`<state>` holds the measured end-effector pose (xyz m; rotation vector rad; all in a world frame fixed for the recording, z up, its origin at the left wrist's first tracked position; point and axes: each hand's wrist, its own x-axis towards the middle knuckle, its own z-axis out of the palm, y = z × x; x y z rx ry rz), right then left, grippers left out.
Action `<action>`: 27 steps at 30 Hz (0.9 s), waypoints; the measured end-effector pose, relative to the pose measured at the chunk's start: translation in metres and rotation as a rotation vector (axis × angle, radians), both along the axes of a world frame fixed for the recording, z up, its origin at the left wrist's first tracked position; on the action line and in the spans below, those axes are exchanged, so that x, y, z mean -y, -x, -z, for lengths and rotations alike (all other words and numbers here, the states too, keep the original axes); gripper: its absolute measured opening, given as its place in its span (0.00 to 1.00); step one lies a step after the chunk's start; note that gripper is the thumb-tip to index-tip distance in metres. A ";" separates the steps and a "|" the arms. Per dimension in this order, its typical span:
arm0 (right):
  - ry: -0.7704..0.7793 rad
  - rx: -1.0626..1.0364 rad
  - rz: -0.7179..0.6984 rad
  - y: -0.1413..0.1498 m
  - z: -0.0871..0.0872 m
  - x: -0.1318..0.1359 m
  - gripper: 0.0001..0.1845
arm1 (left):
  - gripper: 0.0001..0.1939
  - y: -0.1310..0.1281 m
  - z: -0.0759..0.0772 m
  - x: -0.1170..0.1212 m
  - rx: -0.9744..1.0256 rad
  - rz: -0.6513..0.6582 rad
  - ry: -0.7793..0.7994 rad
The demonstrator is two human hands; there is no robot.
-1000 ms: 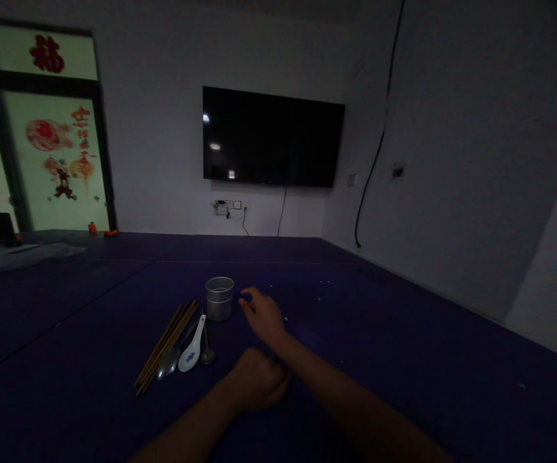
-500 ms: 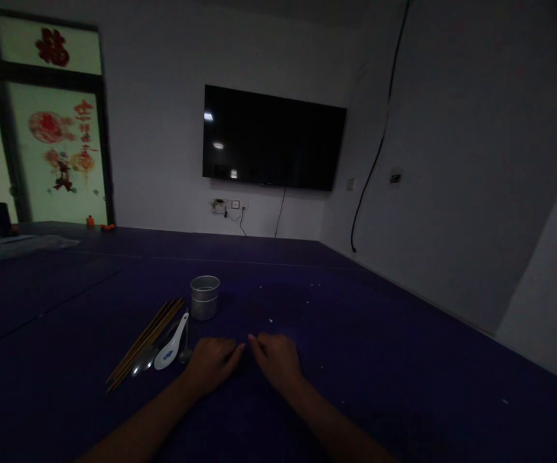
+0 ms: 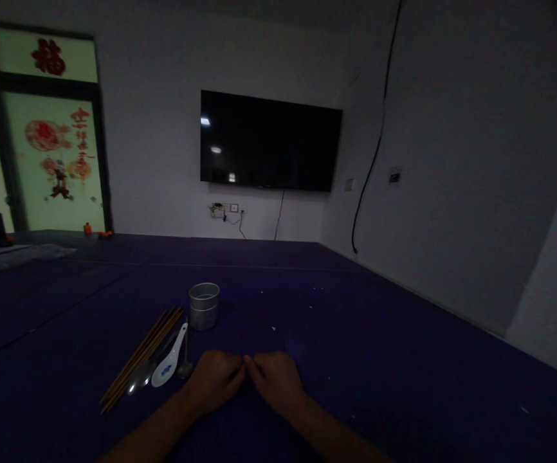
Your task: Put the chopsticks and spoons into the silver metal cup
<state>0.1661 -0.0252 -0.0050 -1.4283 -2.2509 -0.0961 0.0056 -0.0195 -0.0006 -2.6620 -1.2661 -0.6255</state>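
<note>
"Where are you seeing the utensils?"

"I'm looking from far off through the head camera: a small ladle point(image 3: 184, 370) is lying just left of the left hand point(image 3: 215, 381). Farther left, I'm seeing a white spoon point(image 3: 165, 371), then a metal spoon point(image 3: 139, 378), then wooden chopsticks point(image 3: 141, 358). A metal cup point(image 3: 204, 312) is standing upright beyond that hand, a little to its left."

"And how are the hands holding themselves?"

"Both are staying narrow, fingers curling under. The right hand point(image 3: 278, 381) is resting beside the left, thumbs appearing to touch. The palms are facing away from me, so I cannot tell what is inside."

"What's lying farther out?"

"The dark purple table point(image 3: 404, 360) is spreading under both hands, white specks point(image 3: 273, 328) lying beyond the right one. Well past them, a black television point(image 3: 269, 141) is hanging on the wall."
</note>
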 end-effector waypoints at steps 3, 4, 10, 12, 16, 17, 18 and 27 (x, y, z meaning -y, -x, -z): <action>-0.013 0.005 -0.012 -0.005 0.000 -0.001 0.24 | 0.16 -0.005 0.000 -0.001 -0.013 0.014 0.007; -0.018 0.004 -0.016 -0.007 -0.001 -0.001 0.24 | 0.16 -0.006 -0.001 -0.001 -0.021 0.017 0.011; 0.017 -0.004 0.002 -0.016 -0.002 -0.006 0.26 | 0.14 -0.016 -0.006 0.000 -0.118 0.006 0.004; 0.026 -0.001 0.017 -0.018 -0.002 -0.007 0.27 | 0.15 -0.018 -0.006 0.001 -0.139 -0.030 -0.001; 0.025 0.018 0.032 -0.018 -0.001 -0.007 0.28 | 0.17 -0.013 -0.013 -0.001 -0.125 -0.123 -0.058; 0.027 0.024 0.030 -0.017 -0.001 -0.007 0.28 | 0.17 -0.009 -0.017 -0.003 -0.108 -0.169 -0.085; 0.029 0.031 0.028 -0.017 -0.001 -0.006 0.28 | 0.17 -0.004 -0.022 -0.005 -0.089 -0.234 -0.112; 0.032 0.047 0.010 -0.014 -0.002 -0.004 0.29 | 0.25 0.106 -0.044 -0.018 0.093 -1.084 -0.135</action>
